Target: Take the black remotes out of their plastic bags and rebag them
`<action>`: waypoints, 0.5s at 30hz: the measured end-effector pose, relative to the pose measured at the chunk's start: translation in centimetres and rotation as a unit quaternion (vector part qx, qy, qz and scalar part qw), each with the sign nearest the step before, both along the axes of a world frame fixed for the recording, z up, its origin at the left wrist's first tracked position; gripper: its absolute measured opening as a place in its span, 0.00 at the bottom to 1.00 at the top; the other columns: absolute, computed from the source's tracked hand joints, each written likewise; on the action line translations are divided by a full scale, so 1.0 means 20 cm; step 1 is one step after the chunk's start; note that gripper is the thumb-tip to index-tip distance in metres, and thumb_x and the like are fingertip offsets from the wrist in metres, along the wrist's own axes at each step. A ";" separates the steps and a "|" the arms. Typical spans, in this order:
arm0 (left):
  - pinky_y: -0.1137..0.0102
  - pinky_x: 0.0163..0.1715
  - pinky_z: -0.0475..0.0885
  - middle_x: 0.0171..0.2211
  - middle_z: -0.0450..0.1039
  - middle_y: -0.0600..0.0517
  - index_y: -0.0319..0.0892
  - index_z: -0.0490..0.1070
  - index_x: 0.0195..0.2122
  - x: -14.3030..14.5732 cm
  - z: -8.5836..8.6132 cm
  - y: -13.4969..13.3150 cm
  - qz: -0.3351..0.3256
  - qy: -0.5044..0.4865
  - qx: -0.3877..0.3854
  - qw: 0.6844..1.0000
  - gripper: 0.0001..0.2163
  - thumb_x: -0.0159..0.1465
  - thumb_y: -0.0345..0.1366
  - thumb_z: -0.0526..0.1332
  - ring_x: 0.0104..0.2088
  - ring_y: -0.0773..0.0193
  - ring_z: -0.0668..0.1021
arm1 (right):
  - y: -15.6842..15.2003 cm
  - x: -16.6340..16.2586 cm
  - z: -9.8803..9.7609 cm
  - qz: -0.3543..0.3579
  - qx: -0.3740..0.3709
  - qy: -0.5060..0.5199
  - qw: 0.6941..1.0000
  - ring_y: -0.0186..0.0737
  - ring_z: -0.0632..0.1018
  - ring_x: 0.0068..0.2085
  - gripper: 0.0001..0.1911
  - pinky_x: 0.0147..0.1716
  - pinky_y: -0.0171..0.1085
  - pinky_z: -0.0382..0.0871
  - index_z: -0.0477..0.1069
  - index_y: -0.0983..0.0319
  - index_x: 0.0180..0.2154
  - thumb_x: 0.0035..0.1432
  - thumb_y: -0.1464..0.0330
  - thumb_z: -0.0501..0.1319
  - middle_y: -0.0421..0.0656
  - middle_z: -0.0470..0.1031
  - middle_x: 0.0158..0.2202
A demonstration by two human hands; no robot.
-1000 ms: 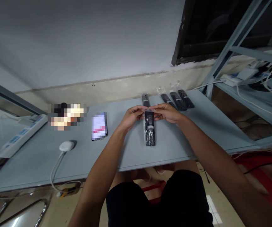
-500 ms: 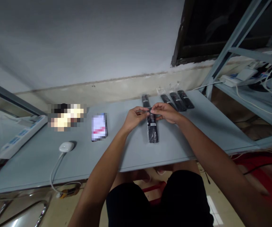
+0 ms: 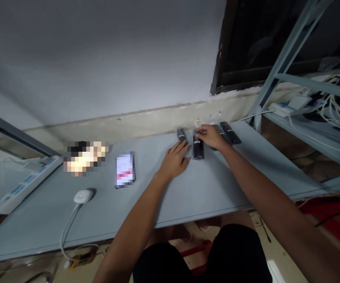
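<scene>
Several black remote controls in clear plastic bags lie on the grey table. My right hand (image 3: 210, 136) pinches the far end of one bagged remote control (image 3: 198, 149), fingers closed on it, beside the row at the right. Part of that row is hidden behind this hand; the outermost remote control (image 3: 230, 133) shows plainly. My left hand (image 3: 174, 159) is open, palm down, with its fingertips at the near end of another remote control (image 3: 182, 135). Whether those fingertips press on it I cannot tell.
A phone with a lit screen (image 3: 124, 169) lies left of my hands. Nearby are a white rounded device with a cable (image 3: 83, 196) and a white power strip (image 3: 28, 184). A metal shelf with cables (image 3: 305, 103) stands at the right, and a wall runs behind the table.
The bagged remote control from the middle has moved right and back, towards the row, in my right hand. My left hand has let go of it and shifted to the remote control behind.
</scene>
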State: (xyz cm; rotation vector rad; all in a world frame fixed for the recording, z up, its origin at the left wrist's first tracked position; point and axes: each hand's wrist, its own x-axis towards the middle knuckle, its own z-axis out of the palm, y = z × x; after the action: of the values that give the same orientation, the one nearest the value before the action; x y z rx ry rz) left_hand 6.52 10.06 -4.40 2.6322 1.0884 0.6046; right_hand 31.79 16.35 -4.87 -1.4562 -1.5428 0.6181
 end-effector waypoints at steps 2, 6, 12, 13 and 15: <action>0.45 0.70 0.58 0.75 0.56 0.41 0.44 0.60 0.73 0.00 0.00 0.00 0.000 0.028 -0.005 1.000 0.27 0.74 0.41 0.56 0.76 0.45 0.56 | 0.05 -0.01 0.00 -0.017 0.015 -0.085 0.996 0.47 0.82 0.53 0.10 0.57 0.47 0.75 0.83 0.63 0.43 0.59 0.71 0.68 0.54 0.76 0.60; 0.48 0.68 0.62 0.73 0.61 0.43 0.46 0.67 0.68 -0.01 0.02 0.00 0.017 0.047 -0.009 0.999 0.23 0.74 0.41 0.55 0.71 0.46 0.65 | 0.05 -0.01 0.01 0.019 0.032 -0.249 0.968 0.52 0.74 0.64 0.14 0.66 0.48 0.66 0.84 0.64 0.46 0.69 0.70 0.59 0.56 0.75 0.60; 0.51 0.59 0.69 0.62 0.73 0.42 0.48 0.71 0.65 -0.01 0.08 -0.03 0.066 0.057 0.028 0.996 0.21 0.72 0.38 0.58 0.58 0.45 0.76 | -0.05 0.00 0.05 0.033 0.028 -0.381 0.924 0.59 0.74 0.60 0.23 0.64 0.54 0.64 0.85 0.60 0.51 0.74 0.57 0.53 0.55 0.79 0.55; 0.51 0.58 0.70 0.60 0.74 0.42 0.48 0.72 0.64 -0.01 0.08 -0.03 0.075 0.056 0.032 0.995 0.20 0.71 0.38 0.59 0.56 0.45 0.77 | -0.06 0.00 0.06 0.040 0.025 -0.389 0.920 0.61 0.73 0.61 0.25 0.65 0.55 0.63 0.83 0.59 0.54 0.73 0.53 0.54 0.55 0.78 0.57; 0.52 0.56 0.70 0.57 0.75 0.42 0.48 0.76 0.60 0.00 0.08 -0.02 0.091 0.051 0.036 0.994 0.17 0.71 0.39 0.61 0.53 0.46 0.78 | -0.10 0.00 0.06 0.076 0.014 -0.399 0.914 0.65 0.68 0.67 0.33 0.67 0.57 0.60 0.78 0.58 0.61 0.67 0.44 0.59 0.56 0.73 0.64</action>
State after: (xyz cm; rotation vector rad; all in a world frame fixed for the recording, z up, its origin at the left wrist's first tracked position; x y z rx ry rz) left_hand 6.45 9.69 -2.89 2.6698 1.3725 0.5585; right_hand 31.73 14.38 -3.60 -1.6769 -2.2904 0.0546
